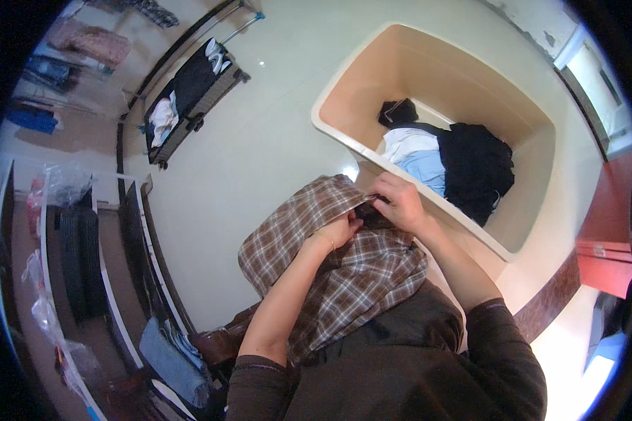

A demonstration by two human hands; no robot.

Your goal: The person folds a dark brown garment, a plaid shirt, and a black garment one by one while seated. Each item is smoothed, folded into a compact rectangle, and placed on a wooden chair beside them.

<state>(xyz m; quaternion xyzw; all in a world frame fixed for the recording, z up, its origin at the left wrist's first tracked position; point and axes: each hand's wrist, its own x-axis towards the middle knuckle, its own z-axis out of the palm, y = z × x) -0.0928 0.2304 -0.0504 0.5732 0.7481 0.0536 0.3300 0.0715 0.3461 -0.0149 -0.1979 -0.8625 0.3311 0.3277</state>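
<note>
A brown and white plaid shirt [289, 231] lies in folds across my lap. My right hand [397, 202] pinches the edge of a dark opening in it. Beside that, my left hand [341, 230] has its fingers at the same opening, gripping the cloth; its fingertips are partly hidden by the fabric. A large beige plastic tub [468, 68] stands just beyond my right hand. Inside it lie a black garment [476, 168], a white cloth [408, 143], a light blue cloth [424, 169] and a small black item [398, 112].
An open suitcase [197, 113] with clothes stands on the tiled floor [216, 210] at the upper left. Left of me is a shelf unit [118, 316], with folded jeans [174, 358] nearby. Garments [87, 42] hang at the far left. A red cabinet [605, 210] stands at the right.
</note>
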